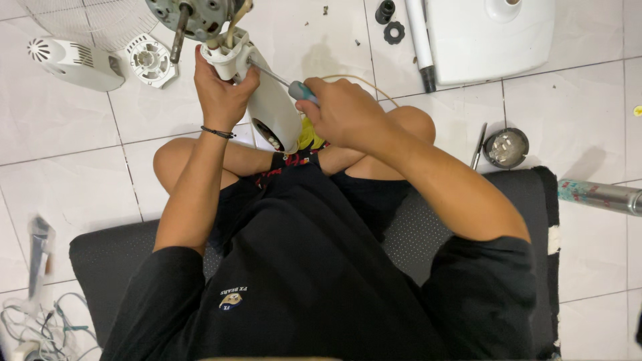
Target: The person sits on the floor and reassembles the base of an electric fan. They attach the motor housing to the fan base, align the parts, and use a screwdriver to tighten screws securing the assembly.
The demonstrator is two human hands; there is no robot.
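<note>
I sit cross-legged on a black mat on a white tiled floor. My left hand grips the white plastic neck of a fan motor assembly, whose grey metal motor and shaft stick up at the top. My right hand is closed around the blue handle of a screwdriver; its thin shaft points left into the white housing just above my left hand. The white fan body hangs down between my knees.
A white fan rear cover and a round white part lie at the top left by a wire grille. The white fan base and pole lie at the top right, with a small round dish, a metal tube and cables.
</note>
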